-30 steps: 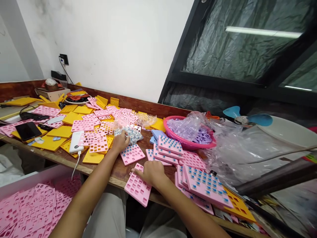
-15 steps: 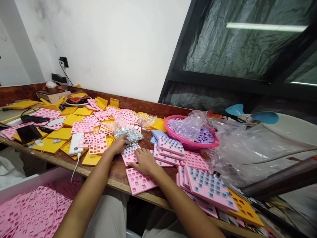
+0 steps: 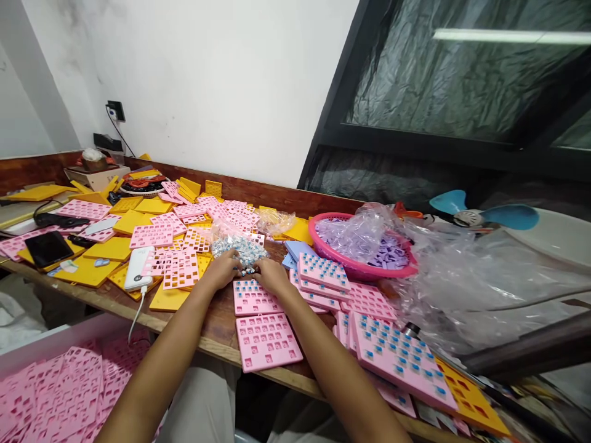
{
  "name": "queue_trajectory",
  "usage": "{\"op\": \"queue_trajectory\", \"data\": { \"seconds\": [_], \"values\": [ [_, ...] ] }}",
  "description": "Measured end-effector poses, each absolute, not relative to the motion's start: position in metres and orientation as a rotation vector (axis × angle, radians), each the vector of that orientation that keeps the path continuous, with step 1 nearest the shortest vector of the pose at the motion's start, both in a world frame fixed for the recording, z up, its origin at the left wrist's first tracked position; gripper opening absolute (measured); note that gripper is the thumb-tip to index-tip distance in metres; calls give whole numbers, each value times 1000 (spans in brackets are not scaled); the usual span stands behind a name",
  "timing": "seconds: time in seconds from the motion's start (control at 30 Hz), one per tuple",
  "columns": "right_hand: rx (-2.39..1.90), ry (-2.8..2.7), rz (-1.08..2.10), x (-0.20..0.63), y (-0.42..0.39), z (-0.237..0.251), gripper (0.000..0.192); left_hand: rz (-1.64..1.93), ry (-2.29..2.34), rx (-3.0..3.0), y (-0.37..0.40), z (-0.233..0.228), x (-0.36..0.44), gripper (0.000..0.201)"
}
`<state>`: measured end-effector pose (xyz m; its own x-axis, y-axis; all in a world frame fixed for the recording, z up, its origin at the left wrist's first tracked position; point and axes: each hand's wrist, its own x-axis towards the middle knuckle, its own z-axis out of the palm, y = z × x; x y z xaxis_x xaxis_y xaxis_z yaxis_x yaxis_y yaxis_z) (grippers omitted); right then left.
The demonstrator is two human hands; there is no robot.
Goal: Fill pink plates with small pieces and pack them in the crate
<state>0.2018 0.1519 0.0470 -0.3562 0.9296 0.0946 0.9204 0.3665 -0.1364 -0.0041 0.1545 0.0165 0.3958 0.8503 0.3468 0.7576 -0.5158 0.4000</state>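
Switch pile (image 3: 239,249) under both hands (image 3: 252,272); pink plate (image 3: 253,298) just beside

White wall (image 3: 221,86) ahead of me, scuffed, w/ a socket (image 3: 115,111) at left. Wood bench (image 3: 217,320) runs along it, raised back edge. To my right a black-framed window (image 3: 462,80) covered w/ crinkled dark film, a strip light (image 3: 508,37) reflected in it.
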Motion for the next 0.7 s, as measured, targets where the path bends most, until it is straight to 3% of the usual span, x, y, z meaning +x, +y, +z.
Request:
{"op": "queue_trajectory", "data": {
  "seconds": [0.23, 0.5, 0.7],
  "values": [
    [-1624, -2402, 122, 199, 157, 39, 18, 1112, 1200, 2248, 148, 24, -10, 16],
    [-1301, -2193, 375, 230, 116, 39, 32, 949, 1010, 2123, 139, 34, -2, 32],
    [-1296, -2209, 423, 243, 100, 32, 21, 862, 1044, 2323, 121, 38, 5, 20]
  ]
}}
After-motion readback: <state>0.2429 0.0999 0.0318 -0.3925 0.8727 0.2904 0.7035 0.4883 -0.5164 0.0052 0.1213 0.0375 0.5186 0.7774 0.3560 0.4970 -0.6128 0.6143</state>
